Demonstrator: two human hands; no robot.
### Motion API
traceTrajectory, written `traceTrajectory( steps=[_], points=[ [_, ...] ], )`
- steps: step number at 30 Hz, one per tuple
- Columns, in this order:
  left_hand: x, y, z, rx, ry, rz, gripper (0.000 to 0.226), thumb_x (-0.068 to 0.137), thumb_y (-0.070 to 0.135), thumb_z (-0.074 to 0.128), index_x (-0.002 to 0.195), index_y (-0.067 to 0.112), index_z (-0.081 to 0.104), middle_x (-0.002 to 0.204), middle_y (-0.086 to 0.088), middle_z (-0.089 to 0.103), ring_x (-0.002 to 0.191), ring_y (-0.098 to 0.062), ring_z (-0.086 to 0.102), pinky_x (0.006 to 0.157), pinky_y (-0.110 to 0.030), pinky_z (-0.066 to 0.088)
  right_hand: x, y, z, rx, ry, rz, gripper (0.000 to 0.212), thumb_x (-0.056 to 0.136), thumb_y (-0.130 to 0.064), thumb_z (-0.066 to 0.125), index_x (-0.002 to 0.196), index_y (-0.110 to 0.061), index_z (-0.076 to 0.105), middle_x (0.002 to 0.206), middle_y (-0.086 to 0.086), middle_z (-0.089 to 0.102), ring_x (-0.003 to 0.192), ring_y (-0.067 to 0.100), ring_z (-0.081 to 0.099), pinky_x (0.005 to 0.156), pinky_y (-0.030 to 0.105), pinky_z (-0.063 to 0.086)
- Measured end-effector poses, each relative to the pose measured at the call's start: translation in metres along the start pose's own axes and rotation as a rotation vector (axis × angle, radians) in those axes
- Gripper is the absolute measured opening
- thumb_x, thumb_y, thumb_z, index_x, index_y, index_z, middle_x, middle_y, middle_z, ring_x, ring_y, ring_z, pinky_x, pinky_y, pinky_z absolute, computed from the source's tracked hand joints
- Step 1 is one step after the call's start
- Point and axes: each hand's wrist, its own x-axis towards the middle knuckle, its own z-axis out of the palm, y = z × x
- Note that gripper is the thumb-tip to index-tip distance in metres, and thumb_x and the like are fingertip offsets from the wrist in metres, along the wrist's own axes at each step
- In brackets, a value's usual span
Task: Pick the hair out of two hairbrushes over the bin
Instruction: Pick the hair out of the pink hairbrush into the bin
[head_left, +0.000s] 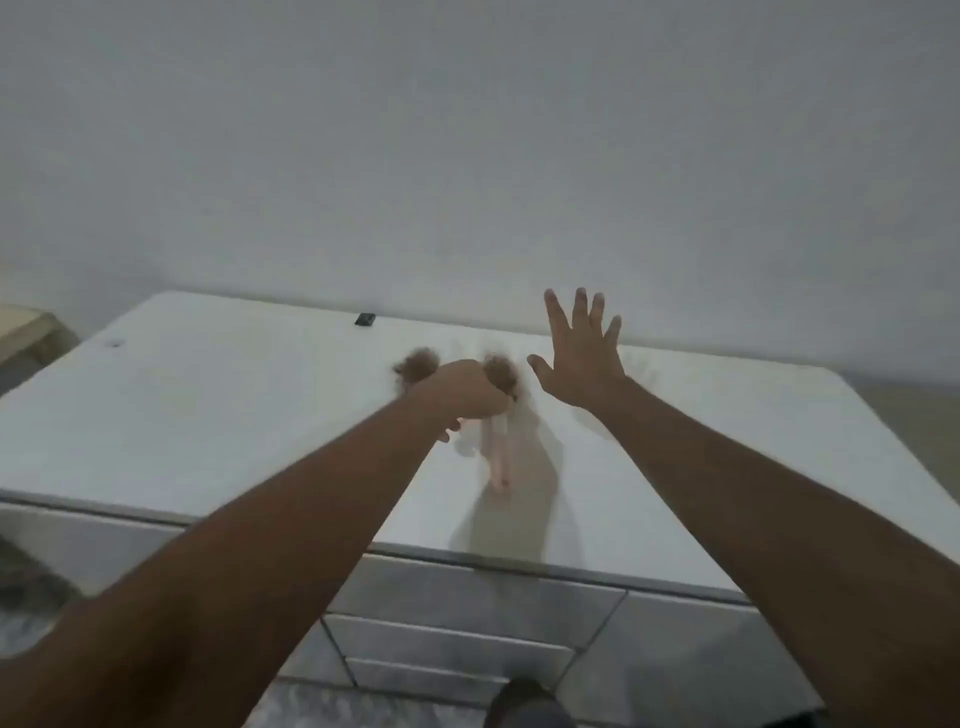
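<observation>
Left hand (462, 392) grips blurred, hair-clogged hairbrushes (500, 375) above the white cabinet (208, 415); to its right I see my right hand (582, 358) splayed, holding nothing.

The bench (218, 415) top is a smooth white slab with a faint sheen that takes soft shadows, and its front is faced with glossy pale tiles (467, 595) set in darker joints. The wall (467, 156) behind is matt, flat white. The hairbrushes (501, 376) carry fuzzy, matted brown hair (418, 365), and one blurred handle (497, 457) looks like smooth pale pink plastic.
</observation>
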Motion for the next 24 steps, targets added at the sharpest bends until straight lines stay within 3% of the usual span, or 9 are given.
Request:
traceTrajectory(
  steps=[5, 9, 12, 17, 21, 24],
  points=[
    [0.008, -0.003, 0.030, 0.105, -0.017, 0.059, 0.037, 0.090, 0.037, 0.065, 0.098, 0.001, 0.064, 0.090, -0.014, 0.068, 0.075, -0.029, 0.071, 0.067, -0.041, 0.062, -0.006, 0.002, 0.021, -0.005, 0.063, -0.012, 0.086, 0.096, -0.052, 0.047, 0.157, -0.020, -0.003, 0.162, 0.026, 0.000, 0.149, 0.048, -0.002, 0.117, 0.066, 0.009],
    [0.009, -0.001, 0.049, 0.122, -0.022, 0.043, 0.020, 0.087, 0.006, 0.060, 0.100, -0.007, 0.066, 0.087, -0.021, 0.073, 0.073, -0.031, 0.075, 0.067, -0.045, 0.062, -0.022, 0.003, 0.032, 0.000, 0.081, -0.023, 0.083, 0.096, -0.050, 0.048, 0.158, -0.020, 0.000, 0.162, 0.026, 0.001, 0.149, 0.048, -0.002, 0.117, 0.066, 0.008],
    [0.005, 0.001, 0.052, 0.029, 0.016, 0.040, 0.016, 0.087, 0.000, 0.056, 0.101, -0.008, 0.060, 0.094, -0.024, 0.068, 0.067, -0.035, 0.070, 0.056, -0.043, 0.061, -0.037, 0.004, 0.032, -0.006, 0.053, -0.014, 0.083, 0.096, -0.051, 0.045, 0.157, -0.021, -0.001, 0.162, 0.025, 0.001, 0.149, 0.048, -0.003, 0.117, 0.066, 0.008],
    [-0.009, -0.004, 0.046, -0.161, 0.061, -0.009, 0.004, 0.090, 0.003, 0.060, 0.087, 0.001, 0.057, 0.089, -0.013, 0.059, 0.068, -0.032, 0.067, 0.064, -0.046, 0.061, -0.053, 0.008, 0.024, 0.023, 0.068, 0.007, 0.080, 0.096, -0.052, 0.046, 0.157, -0.022, 0.003, 0.162, 0.024, 0.003, 0.149, 0.047, -0.001, 0.117, 0.066, 0.008],
    [-0.017, -0.016, 0.038, -0.442, 0.022, -0.068, 0.005, 0.096, 0.005, 0.058, 0.096, 0.001, 0.054, 0.104, -0.013, 0.068, 0.076, -0.030, 0.069, 0.060, -0.049, 0.061, -0.063, 0.006, 0.016, 0.072, 0.082, -0.004, 0.079, 0.095, -0.051, 0.048, 0.157, -0.023, 0.007, 0.162, 0.024, 0.006, 0.149, 0.048, 0.000, 0.117, 0.066, 0.008],
    [-0.024, -0.025, 0.031, -0.585, 0.042, -0.063, 0.011, 0.097, 0.012, 0.061, 0.093, 0.001, 0.059, 0.113, -0.011, 0.070, 0.076, -0.026, 0.070, 0.044, -0.040, 0.058, -0.068, -0.003, 0.012, 0.090, 0.096, -0.020, 0.079, 0.095, -0.051, 0.049, 0.156, -0.023, 0.008, 0.161, 0.023, 0.008, 0.148, 0.048, 0.002, 0.116, 0.065, 0.009]
  ],
)
